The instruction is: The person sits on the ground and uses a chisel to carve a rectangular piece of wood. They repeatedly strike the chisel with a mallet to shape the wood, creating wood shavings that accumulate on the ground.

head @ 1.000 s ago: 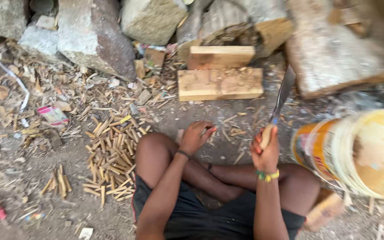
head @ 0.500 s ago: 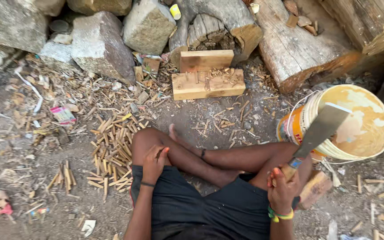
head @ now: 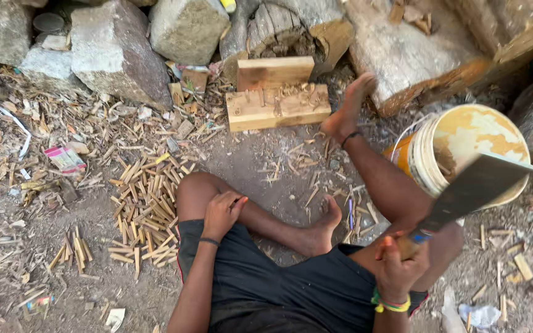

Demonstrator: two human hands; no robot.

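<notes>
I sit on the dirt ground in black shorts. My right hand (head: pixel 400 264) grips the handle of a large dark cleaver (head: pixel 473 188), whose blade rises up and to the right across the white and orange bucket (head: pixel 464 132). My left hand (head: pixel 220 213) rests on my left thigh, fingers curled, holding nothing. My right leg stretches toward the flat wooden chopping block (head: pixel 277 108), its foot (head: pixel 348 105) beside the block. My left foot (head: pixel 323 229) is tucked in front of me. A pile of split wooden sticks (head: pixel 146 206) lies just left of my left knee.
Grey stones (head: pixel 115 52) and a log stump (head: pixel 288 28) line the far side, with a big split log (head: pixel 414 55) at the upper right. Wood chips and scraps litter the ground at left. A small printed wrapper (head: pixel 63 157) lies there.
My right leg has stretched out toward the chopping block. The cleaver has stayed raised in my right hand by the bucket, and my left hand remains on my thigh after pulling back from the ground.
</notes>
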